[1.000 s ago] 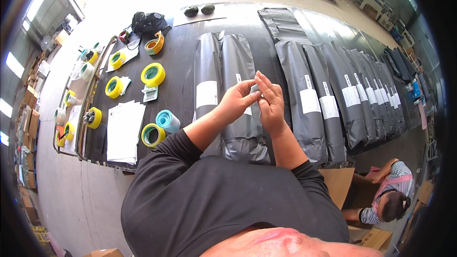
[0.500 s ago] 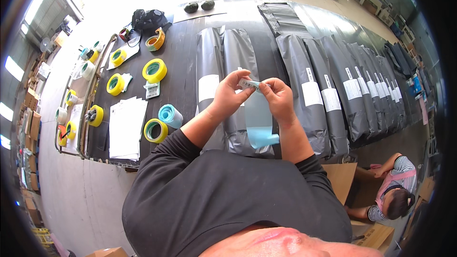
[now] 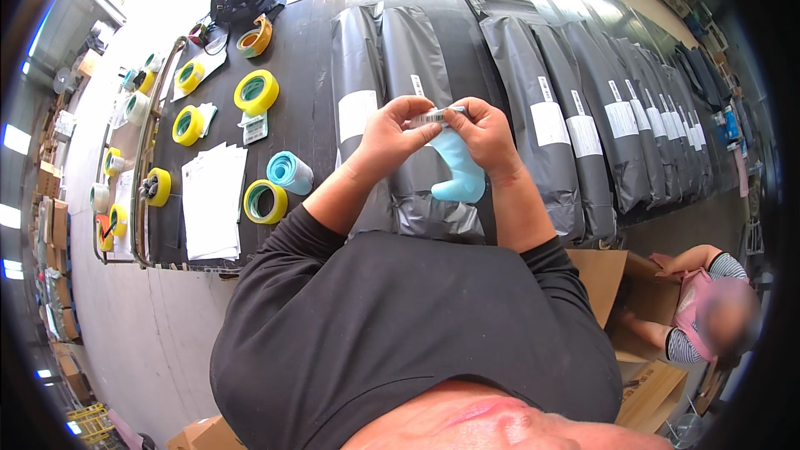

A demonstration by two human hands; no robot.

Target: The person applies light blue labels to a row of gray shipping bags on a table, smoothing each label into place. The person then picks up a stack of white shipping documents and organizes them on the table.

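Note:
Over two grey plastic mailing bags on the dark table, my hands meet at a small white barcode label. My left hand is closed, its thumb and fingertips pinching the label's left part. At the other end my right hand pinches the label and the top of a light-blue backing strip. The strip hangs below the fingers, its lower end curling to the left. How far the label is peeled from the strip is hidden by the fingertips.
Several labelled grey bags lie in a row at right. To the left are yellow tape rolls, a blue label roll, white papers and a black bag. A co-worker leans over a cardboard box at lower right.
The blue strip, which hung long and straight with its end pointing right, now hangs shorter and curls left. My hands stay on the label. The co-worker's head has shifted.

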